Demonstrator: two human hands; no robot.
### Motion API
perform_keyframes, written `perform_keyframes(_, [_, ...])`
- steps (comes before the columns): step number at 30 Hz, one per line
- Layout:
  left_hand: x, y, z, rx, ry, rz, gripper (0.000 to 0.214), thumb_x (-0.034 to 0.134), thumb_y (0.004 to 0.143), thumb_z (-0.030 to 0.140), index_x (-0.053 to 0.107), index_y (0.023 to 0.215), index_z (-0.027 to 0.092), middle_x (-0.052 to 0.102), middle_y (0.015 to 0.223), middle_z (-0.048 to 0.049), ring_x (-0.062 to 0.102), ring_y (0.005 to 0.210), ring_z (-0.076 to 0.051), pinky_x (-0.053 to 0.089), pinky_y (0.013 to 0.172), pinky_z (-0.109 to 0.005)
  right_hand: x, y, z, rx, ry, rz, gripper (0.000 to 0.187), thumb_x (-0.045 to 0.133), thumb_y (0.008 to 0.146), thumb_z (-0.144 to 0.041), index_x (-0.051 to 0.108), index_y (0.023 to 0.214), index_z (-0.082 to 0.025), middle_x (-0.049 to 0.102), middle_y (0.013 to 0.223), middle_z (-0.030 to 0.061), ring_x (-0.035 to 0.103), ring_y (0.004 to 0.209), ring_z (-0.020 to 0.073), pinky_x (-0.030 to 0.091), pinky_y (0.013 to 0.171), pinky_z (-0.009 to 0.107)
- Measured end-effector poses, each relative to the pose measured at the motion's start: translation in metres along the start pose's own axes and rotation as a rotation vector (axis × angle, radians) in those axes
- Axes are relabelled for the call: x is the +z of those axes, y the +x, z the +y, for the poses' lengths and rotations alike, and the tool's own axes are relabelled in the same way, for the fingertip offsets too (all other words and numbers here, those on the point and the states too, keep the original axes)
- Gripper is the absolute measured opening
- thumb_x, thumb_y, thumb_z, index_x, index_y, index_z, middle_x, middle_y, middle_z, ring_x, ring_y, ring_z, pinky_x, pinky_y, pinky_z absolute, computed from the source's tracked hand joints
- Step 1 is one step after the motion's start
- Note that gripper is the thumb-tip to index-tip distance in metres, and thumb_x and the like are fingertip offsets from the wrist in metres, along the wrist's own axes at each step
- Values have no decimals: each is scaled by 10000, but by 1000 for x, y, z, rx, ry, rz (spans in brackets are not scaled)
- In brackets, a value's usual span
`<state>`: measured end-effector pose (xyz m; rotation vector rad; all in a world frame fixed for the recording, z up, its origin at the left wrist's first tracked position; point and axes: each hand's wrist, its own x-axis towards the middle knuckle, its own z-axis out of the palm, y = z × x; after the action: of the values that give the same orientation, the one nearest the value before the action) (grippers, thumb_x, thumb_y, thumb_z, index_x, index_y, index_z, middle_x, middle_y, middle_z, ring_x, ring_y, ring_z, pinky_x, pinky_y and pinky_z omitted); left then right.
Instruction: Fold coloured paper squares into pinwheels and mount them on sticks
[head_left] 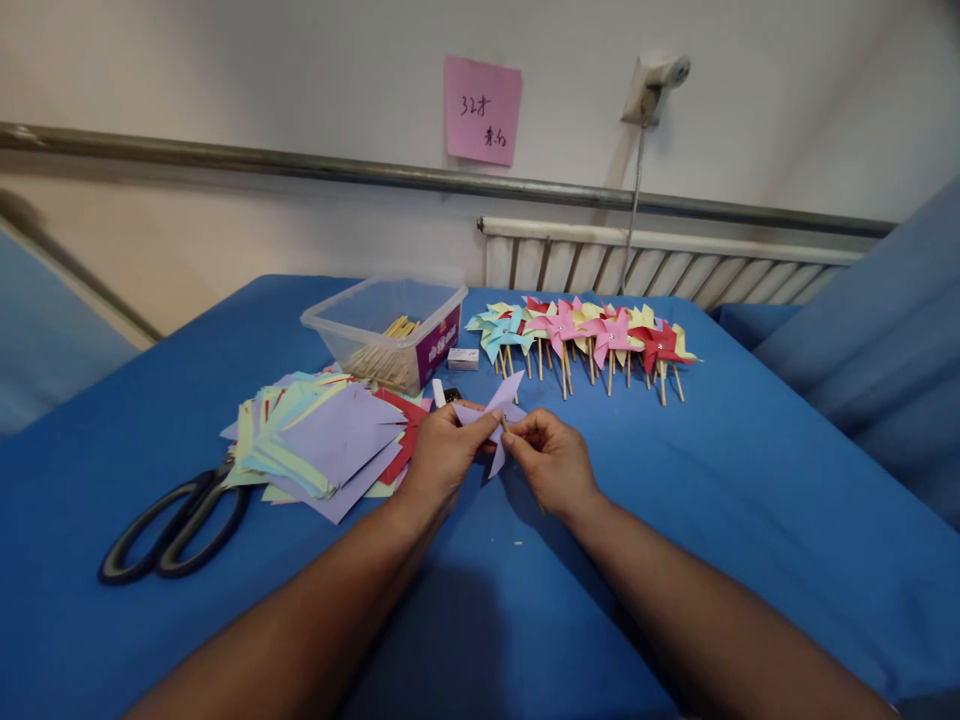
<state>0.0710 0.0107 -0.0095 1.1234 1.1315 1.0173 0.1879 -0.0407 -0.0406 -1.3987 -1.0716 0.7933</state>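
Over the middle of the blue-covered table, my left hand pinches a purple paper pinwheel by its folded blades. My right hand is closed on a thin wooden stick, whose tip meets the pinwheel's centre. The stick's lower end shows just below my right palm. Whether a pin joins stick and paper cannot be made out. Beside my left hand lies a stack of coloured paper squares, purple on top. A small black-and-white object sits just behind my left fingers, partly hidden.
A clear plastic box holds several wooden sticks, with a small white box beside it. Finished-looking pinwheels lie in a row at the back right. Large scissors rest at left, blades under the paper. A radiator stands behind.
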Motion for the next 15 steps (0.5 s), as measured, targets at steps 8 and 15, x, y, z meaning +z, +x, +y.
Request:
perform_keyframes(8, [0, 0, 0, 22, 54, 15, 313, 801, 560, 386, 629, 667, 147, 621, 555, 0, 583, 492, -136, 471, 502, -242, 0, 0, -1, -1, -23, 4, 136, 637, 735, -316, 584, 692, -199, 576, 582, -40, 486, 514, 107, 362, 490, 221])
perform_keyframes(15, [1, 0, 0, 35, 64, 34, 283, 796, 565, 360, 625, 652, 152, 615, 546, 16, 577, 480, -129, 477, 505, -246, 0, 0, 1, 17, 2, -4, 145, 641, 725, -328, 587, 683, -200, 582, 580, -42, 488, 515, 109, 369, 502, 224])
